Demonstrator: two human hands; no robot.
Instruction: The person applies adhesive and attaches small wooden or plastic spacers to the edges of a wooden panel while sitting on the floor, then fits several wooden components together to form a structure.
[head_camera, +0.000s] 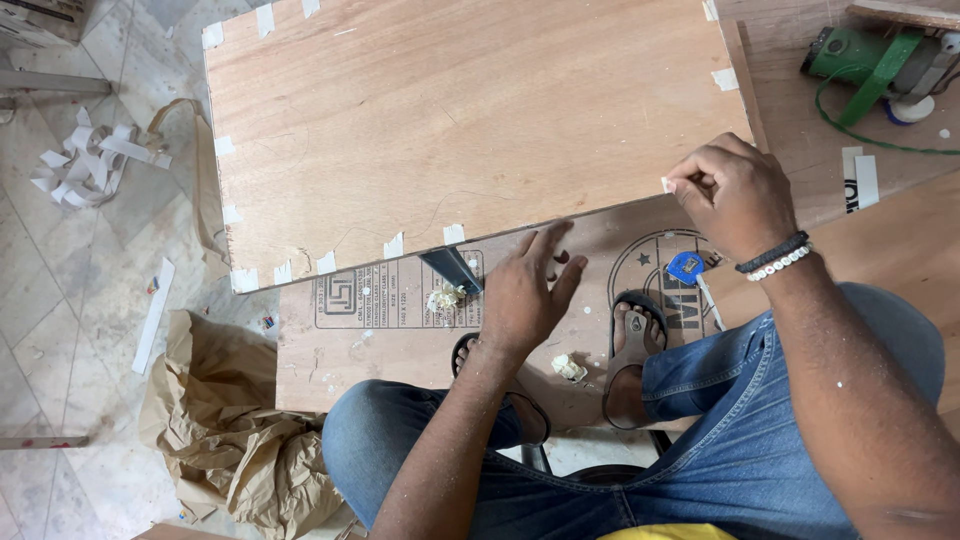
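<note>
**Tape tab pinched at the panel's edge**

Nearest, the left hand (525, 290) hovers over the lower board, fingers spread loose, grasping nothing. Farther right, the right hand (730, 195) pinches a white tape tab (667, 185) on the plywood panel (470, 120) edge. Thin, light, probably tear-prone; best gripped at its free end.

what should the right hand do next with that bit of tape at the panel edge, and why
Probably peel it off along the edge. The right hand pinches a small white tape piece at the plywood panel edge, while the left hand rests spread by that edge. More tape tabs remain along it, and crumpled removed strips lie on the floor.
</note>
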